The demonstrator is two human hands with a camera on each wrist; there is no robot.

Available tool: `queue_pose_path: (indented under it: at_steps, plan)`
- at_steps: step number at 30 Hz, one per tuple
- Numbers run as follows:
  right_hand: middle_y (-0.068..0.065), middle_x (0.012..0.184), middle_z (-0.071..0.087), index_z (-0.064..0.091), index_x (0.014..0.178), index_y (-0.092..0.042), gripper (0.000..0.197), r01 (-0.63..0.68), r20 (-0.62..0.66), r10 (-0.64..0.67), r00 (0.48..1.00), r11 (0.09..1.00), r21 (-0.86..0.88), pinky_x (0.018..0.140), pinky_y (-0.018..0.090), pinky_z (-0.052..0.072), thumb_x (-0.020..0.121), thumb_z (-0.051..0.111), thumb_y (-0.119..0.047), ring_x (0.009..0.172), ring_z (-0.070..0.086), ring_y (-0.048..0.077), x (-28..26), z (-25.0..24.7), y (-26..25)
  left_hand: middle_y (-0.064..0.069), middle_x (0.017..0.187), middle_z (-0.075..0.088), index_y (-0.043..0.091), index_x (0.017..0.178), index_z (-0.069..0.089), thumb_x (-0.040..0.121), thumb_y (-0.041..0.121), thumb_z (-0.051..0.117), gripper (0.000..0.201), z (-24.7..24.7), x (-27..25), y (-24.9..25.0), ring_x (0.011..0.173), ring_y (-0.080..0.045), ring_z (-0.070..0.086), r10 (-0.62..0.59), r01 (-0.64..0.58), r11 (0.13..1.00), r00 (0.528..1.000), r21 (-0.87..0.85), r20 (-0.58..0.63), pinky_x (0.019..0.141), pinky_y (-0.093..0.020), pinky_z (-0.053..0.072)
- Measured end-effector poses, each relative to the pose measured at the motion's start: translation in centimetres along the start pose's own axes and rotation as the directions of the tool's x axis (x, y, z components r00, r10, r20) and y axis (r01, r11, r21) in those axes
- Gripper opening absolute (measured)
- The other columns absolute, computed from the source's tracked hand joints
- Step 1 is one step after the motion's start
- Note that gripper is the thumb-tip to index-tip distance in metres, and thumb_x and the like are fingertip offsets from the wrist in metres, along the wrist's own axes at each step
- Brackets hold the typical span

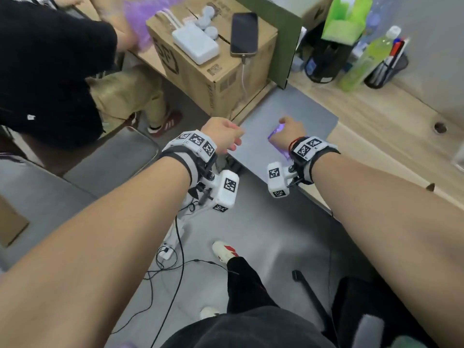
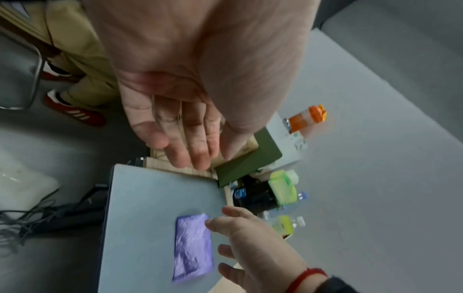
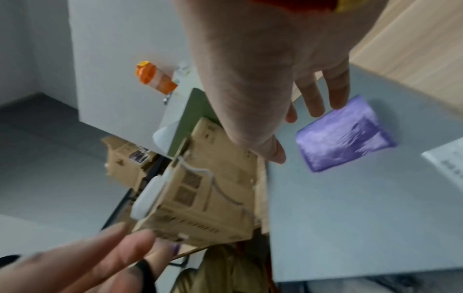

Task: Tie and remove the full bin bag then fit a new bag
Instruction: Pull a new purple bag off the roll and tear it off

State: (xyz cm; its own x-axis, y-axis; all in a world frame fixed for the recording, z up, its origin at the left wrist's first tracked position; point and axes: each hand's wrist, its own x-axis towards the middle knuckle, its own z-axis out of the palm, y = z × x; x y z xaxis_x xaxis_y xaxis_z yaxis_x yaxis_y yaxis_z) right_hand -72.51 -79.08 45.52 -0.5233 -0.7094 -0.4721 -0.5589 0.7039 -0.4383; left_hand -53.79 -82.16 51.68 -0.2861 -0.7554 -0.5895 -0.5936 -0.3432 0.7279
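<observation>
Both hands are hovering over a folded purple plastic bin bag lying on the grey surface.

The right hand is reaching over the bag, fingers spread, its grip released; the left hand is hanging beside it, released too (the head view is hiding the bag). A black mesh pen holder is holding pens; a brown cardboard box is carrying a black phone.

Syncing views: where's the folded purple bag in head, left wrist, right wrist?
Head: folded purple bag centre, mostly hidden under right hand.
Left wrist: bottom centre, on grey mat.
Right wrist: right of centre.
Shared landmark: cardboard box beside the mat.
</observation>
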Motion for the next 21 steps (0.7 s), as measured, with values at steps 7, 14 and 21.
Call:
queue_pose_path:
  at_steps: [7, 14, 21]
  plan:
    - [0.013, 0.133, 0.052, 0.043, 0.139, -0.023, 0.077, -0.056, 0.018, 0.061, 0.998, 0.979, -0.196, 0.100, 0.040, 0.047, 0.069, 0.075, -0.028, 0.120, 0.055, 0.036, 5.9, 0.5, 5.3, -0.004, 0.087, 0.066, 0.011, 0.105, 0.062, 0.093, 0.023, 0.060, 0.017, 5.1, 4.7, 0.4, 0.069, -0.016, 0.056, -0.018, 0.009, 0.997, 0.995, 0.082, 0.103, 0.055, -0.021, 0.043]
    - [0.011, 0.123, 0.057, 0.051, 0.130, -0.025, 0.081, -0.078, 0.053, 0.092, 0.994, 0.971, -0.228, 0.095, 0.043, 0.050, 0.055, 0.076, -0.044, 0.108, 0.060, 0.035, 8.0, 3.7, 6.9, 0.004, 0.077, 0.061, 0.017, 0.097, 0.060, 0.094, 0.025, 0.060, 0.009, 7.0, 7.6, -1.2, 0.067, -0.012, 0.055, -0.010, -0.010, 0.992, 0.988, 0.129, 0.156, 0.057, -0.022, 0.046]
    - [0.015, 0.130, 0.053, 0.043, 0.134, -0.010, 0.084, -0.101, -0.035, 0.095, 0.995, 0.973, -0.209, 0.096, 0.041, 0.047, 0.068, 0.077, -0.050, 0.116, 0.055, 0.037, 7.9, 5.6, 4.2, 0.004, 0.078, 0.063, 0.024, 0.081, 0.058, 0.092, 0.027, 0.062, 0.012, 5.7, 9.4, -4.5, 0.079, -0.017, 0.060, -0.063, 0.049, 0.996, 0.982, 0.081, 0.178, 0.068, -0.027, 0.050]
